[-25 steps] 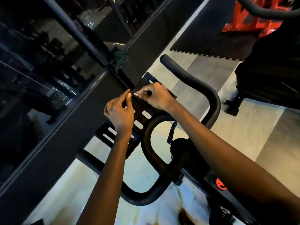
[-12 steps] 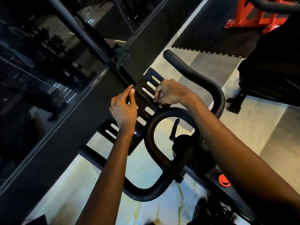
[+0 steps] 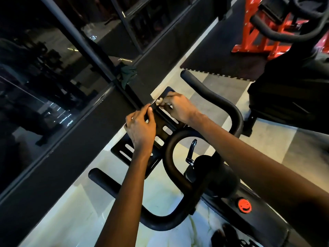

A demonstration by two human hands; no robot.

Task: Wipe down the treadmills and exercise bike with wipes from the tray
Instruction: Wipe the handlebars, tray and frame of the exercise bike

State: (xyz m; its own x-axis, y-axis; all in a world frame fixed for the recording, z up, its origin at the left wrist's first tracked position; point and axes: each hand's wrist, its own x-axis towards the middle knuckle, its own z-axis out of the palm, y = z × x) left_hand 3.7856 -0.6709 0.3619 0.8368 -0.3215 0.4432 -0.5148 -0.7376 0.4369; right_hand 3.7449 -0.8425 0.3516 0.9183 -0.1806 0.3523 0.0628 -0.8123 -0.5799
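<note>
Head view: the exercise bike (image 3: 213,173) fills the centre and lower right of the frame, and its looped handlebar (image 3: 222,106) curves round both forearms. A black slotted tray (image 3: 124,150) is fixed ahead of the bar, just left of centre. Both hands meet at its far edge.

The right hand (image 3: 179,107) has its fingers curled and pinches a small white wipe (image 3: 159,101) just above the tray's upper corner. The left hand (image 3: 140,129) lies over the tray's middle. Its thumb and forefinger are closed together on what looks like the near end of the same wipe, though the piece is too small to be certain.

I judge the step to be taking or opening out a wipe, with the wiping itself not yet begun. The next move calls for spreading the wipe flat in one hand and pressing it along the handlebar.

A red knob (image 3: 245,205) sits lower right. A red frame (image 3: 249,38) and a dark floor mat (image 3: 213,57) lie upper right. I cannot pick out any treadmill with certainty.
</note>
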